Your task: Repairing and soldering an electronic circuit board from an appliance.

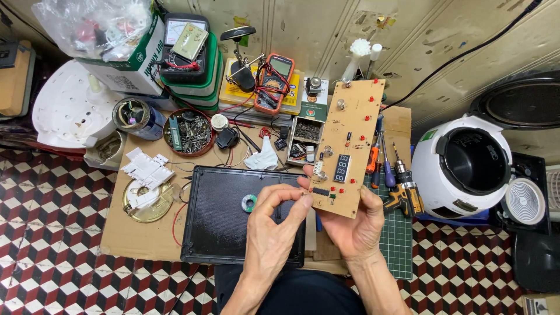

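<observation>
Fingers of left hand (pixel 269 224) pinched w/ tips touching the board (pixel 347 146) at its near-left corner. Right hand (pixel 356 224) grips the near end from below. Board's long axis runs away from me, over the tray's (pixel 216 233) right edge.

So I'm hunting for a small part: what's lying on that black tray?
On the black tray only a small solder roll shows. The left hand covers part of its right side, hiding anything beneath.
</observation>
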